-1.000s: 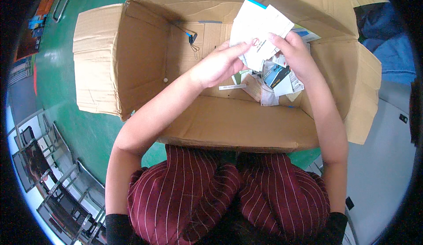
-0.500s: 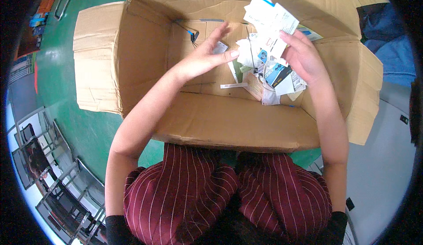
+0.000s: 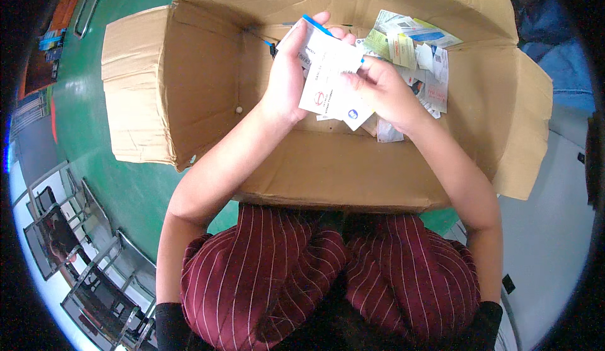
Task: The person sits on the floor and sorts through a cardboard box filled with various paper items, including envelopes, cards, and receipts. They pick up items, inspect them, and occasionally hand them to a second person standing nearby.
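Note:
Over the middle of an open cardboard box (image 3: 353,174), I hold a small stack of white printed cards (image 3: 328,76), slightly fanned, one with a blue edge. My left hand (image 3: 287,73) cups them from the left, its fingers curling behind the stack. From the right, my right hand (image 3: 387,95) pinches the cards, thumb on top and fingers underneath. A loose pile of papers and cards (image 3: 435,70) lies in the right part of the box, partly hidden by my right hand. Part of a dark cable (image 3: 273,49) shows beside my left hand.
The box's left flap (image 3: 138,86) and right flap (image 3: 523,130) are folded outward. Blue fabric (image 3: 561,67) lies beyond the box at the right. Metal-framed chairs (image 3: 94,269) stand on the green floor (image 3: 120,193) at the left. My striped trousers (image 3: 265,269) are close to the box's near side.
My right hand has brought the white cards left and nearer, off the pile. My left hand, open and apart before, now holds them too. More of the pile's right side shows.

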The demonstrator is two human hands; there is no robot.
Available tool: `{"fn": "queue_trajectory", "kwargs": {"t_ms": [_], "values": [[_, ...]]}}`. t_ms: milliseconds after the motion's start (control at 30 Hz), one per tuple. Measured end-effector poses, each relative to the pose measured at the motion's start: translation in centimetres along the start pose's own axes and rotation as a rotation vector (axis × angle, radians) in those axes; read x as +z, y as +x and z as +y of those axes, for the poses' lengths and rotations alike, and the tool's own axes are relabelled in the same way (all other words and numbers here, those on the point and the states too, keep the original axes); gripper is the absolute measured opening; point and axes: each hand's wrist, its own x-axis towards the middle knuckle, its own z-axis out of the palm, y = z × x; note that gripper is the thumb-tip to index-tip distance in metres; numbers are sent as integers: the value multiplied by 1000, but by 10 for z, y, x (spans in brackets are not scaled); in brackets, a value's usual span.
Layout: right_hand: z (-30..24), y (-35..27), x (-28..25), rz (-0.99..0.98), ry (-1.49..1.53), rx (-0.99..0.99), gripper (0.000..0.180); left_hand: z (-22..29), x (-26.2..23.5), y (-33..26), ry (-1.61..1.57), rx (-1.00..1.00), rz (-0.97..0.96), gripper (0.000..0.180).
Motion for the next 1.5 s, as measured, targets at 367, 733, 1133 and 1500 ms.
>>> {"fn": "queue_trajectory", "kwargs": {"t_ms": [367,733,1133,1500], "values": [[5,10,-4,130,120,-90,22,-9,1,-8,248,-8,-8,42],[-1,-11,6,323,-966,-595,84,-31,-32,-16,459,-43,236,29],[-15,-62,-1,-239,-1126,-536,92,-62,-8,-48,12,-478,39,37],[-1,13,-85,442,-1194,-472,49,-46,-17,-33,45,-519,-19,39]]}}
